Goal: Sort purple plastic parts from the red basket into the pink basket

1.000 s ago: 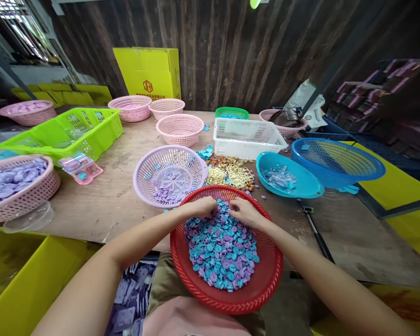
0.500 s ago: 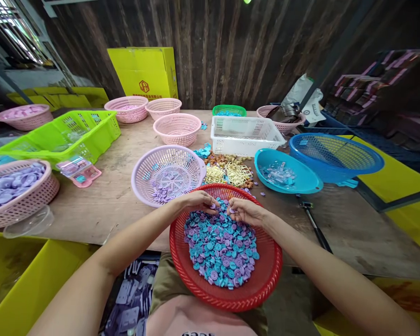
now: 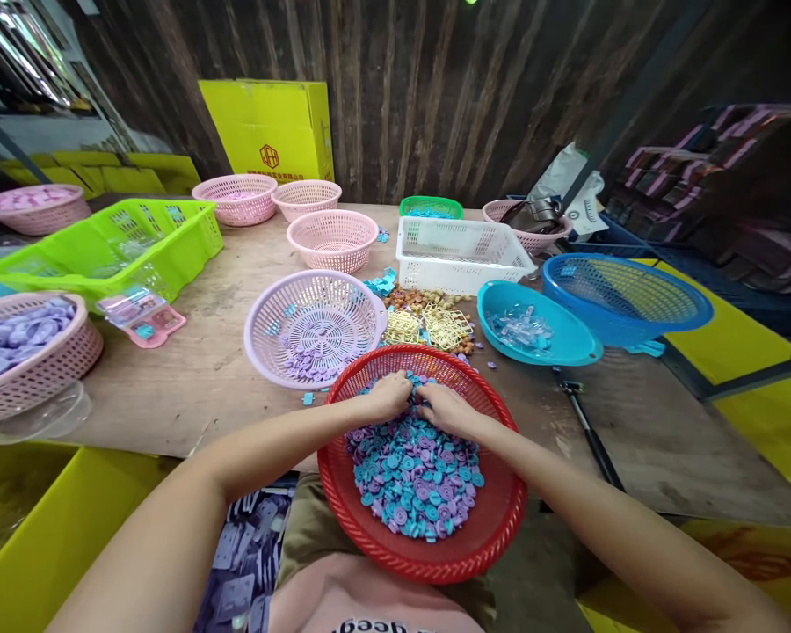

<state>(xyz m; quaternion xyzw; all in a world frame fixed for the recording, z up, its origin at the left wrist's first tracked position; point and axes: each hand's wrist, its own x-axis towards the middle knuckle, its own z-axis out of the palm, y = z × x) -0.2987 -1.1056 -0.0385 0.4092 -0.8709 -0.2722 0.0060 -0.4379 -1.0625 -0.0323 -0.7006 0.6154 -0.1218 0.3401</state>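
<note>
A red round basket [image 3: 488, 527] rests on my lap against the table edge, holding a heap of small blue and purple discs [image 3: 415, 470]. Both my hands are down in the far side of that heap, close together. My left hand [image 3: 388, 397] has its fingers curled into the discs. My right hand [image 3: 443, 406] is curled the same way, fingertips almost touching the left. What either hand pinches is hidden among the pieces. Just beyond stands a lilac basket [image 3: 273, 308] with some purple discs in its bottom.
On the wooden table [image 3: 198, 387] stand a green crate [image 3: 105, 251], pink baskets [image 3: 333, 239], a white basket [image 3: 461, 255], a teal bowl [image 3: 533, 330], a blue basket [image 3: 626, 294], and gold pieces [image 3: 428, 327]. A pink basket of purple discs [image 3: 19, 352] is at left, a yellow bin [image 3: 46, 527] below.
Both hands have dropped from just above the heap back into the discs and moved slightly toward me. The view shifted a little.
</note>
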